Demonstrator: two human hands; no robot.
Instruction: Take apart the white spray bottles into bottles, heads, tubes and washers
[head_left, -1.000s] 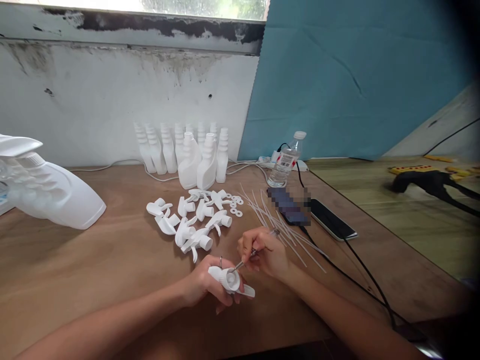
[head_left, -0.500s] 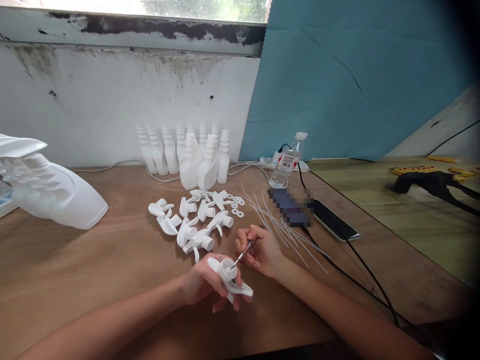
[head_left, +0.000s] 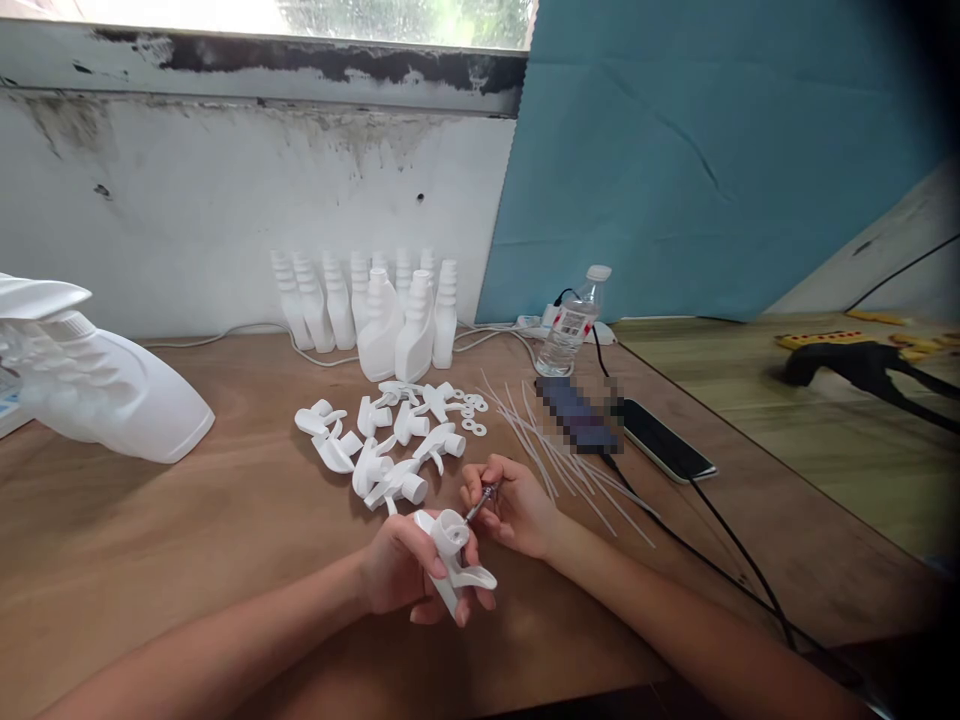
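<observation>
My left hand (head_left: pixel 401 565) grips a white trigger sprayer head (head_left: pixel 452 532), its round collar turned up and its trigger pointing right. In my right hand (head_left: pixel 517 505) is a thin metal tool that looks like a small screwdriver (head_left: pixel 481 503), pinched between the fingers. The tool's tip meets the right rim of the collar; whether it touches or lies behind is hard to make out. Beyond my hands lies a loose pile of several more white trigger sprayer heads (head_left: pixel 405 482), with small white rings (head_left: pixel 474 427) at its right end.
White spray bottles (head_left: pixel 416 330) stand against the wall, and a large one (head_left: pixel 142 390) is at far left. To the right are thin clear tubes (head_left: pixel 577 470), a water bottle (head_left: pixel 568 335), a phone (head_left: pixel 667 440), a pixelated dark object (head_left: pixel 577 415) and black cables (head_left: pixel 739 525).
The sprayer head has turned a little in my left hand, its collar facing more upward. The tool's tip has shifted from inside the collar to its right rim.
</observation>
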